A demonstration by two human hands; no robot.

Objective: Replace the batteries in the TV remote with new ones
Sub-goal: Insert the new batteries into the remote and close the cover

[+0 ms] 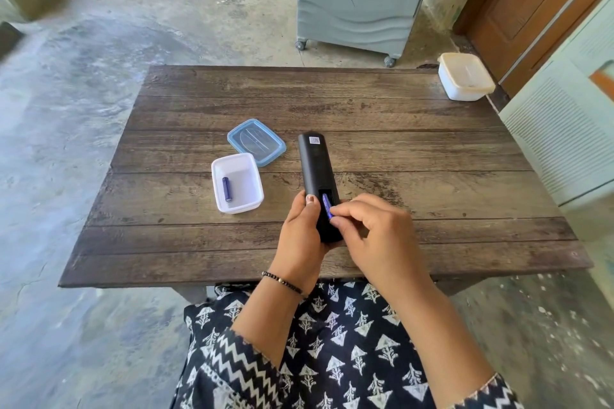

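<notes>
Between my two hands: the black TV remote (315, 173), back side up, its near end gripped and its far end reaching away from me over the bench (398, 129).
Left hand (300, 236): wrapped round the remote's near end from the left, thumb lying on the back just beside the open battery bay.
Right hand (372, 232): fingers (339, 211) pinched narrow on a blue battery (326, 205), which sits tilted in the bay, near end raised under my fingertips.
Battery seating: I think its far end is already down in the slot, but my fingers cover too much to be sure.
Left of my left hand: a small white tub (237, 183), open, standing on the bench with one more blue spare battery (226, 189) lying in it along its left wall.
Beyond the tub: its clear lid with blue rim (256, 142), flat on the bench, one corner just touching the tub, near the remote's far end.
Far right of my right hand: a closed white container (465, 76) at the bench's back corner, well apart from everything else.
Left wrist: a dark beaded bracelet (282, 282).
</notes>
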